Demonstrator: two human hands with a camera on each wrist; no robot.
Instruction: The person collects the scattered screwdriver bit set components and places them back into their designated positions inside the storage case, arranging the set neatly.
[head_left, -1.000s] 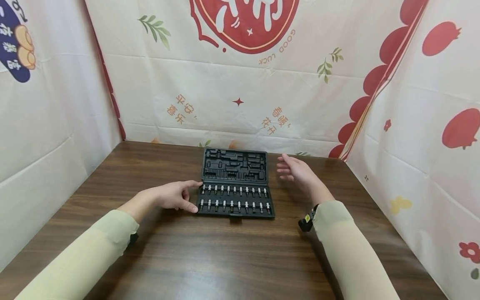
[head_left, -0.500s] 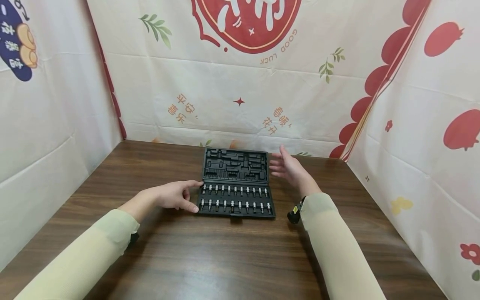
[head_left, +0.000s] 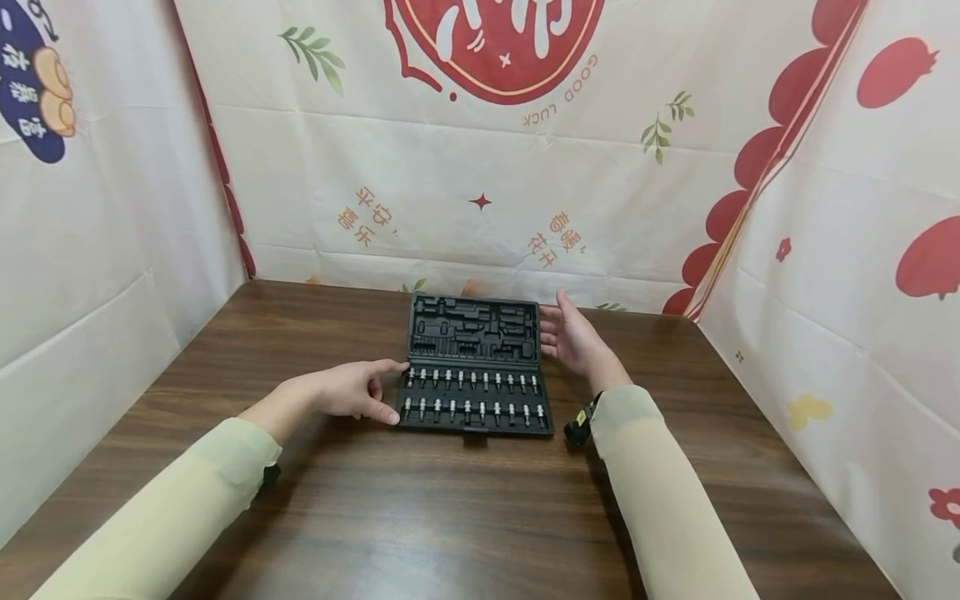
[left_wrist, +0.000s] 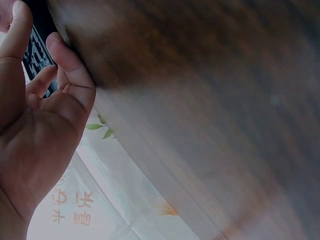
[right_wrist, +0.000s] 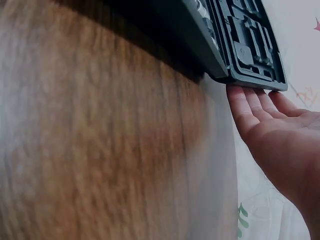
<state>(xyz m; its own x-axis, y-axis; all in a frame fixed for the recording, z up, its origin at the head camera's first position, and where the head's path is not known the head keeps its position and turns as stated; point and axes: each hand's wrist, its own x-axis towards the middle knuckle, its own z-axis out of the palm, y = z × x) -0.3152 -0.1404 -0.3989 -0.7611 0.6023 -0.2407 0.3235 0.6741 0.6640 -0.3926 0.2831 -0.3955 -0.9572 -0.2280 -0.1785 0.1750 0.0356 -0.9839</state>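
Note:
A black socket case (head_left: 472, 396) lies open on the table, its lid (head_left: 474, 332) tilted back behind the base. Two rows of silver bit sockets (head_left: 467, 411) stand in the base, while the lid shows moulded recesses. At the base's left end, my left hand (head_left: 343, 390) holds the side, thumb at the front corner and index finger by the hinge. Its lower fingers curl in the left wrist view. My right hand (head_left: 576, 342) touches the lid's right edge with extended fingers, thumb pointing up. Those fingertips (right_wrist: 239, 95) partly disappear behind the lid in the right wrist view.
The dark wooden table (head_left: 420, 517) extends around the case. A printed white cloth (head_left: 450, 167) hangs right behind the lid, with more cloth along both sides. A small black device (head_left: 579, 427) is strapped at my right wrist.
My right hand has moved left from beside the case until its fingers meet the lid's right edge. My left hand and the case have stayed in place.

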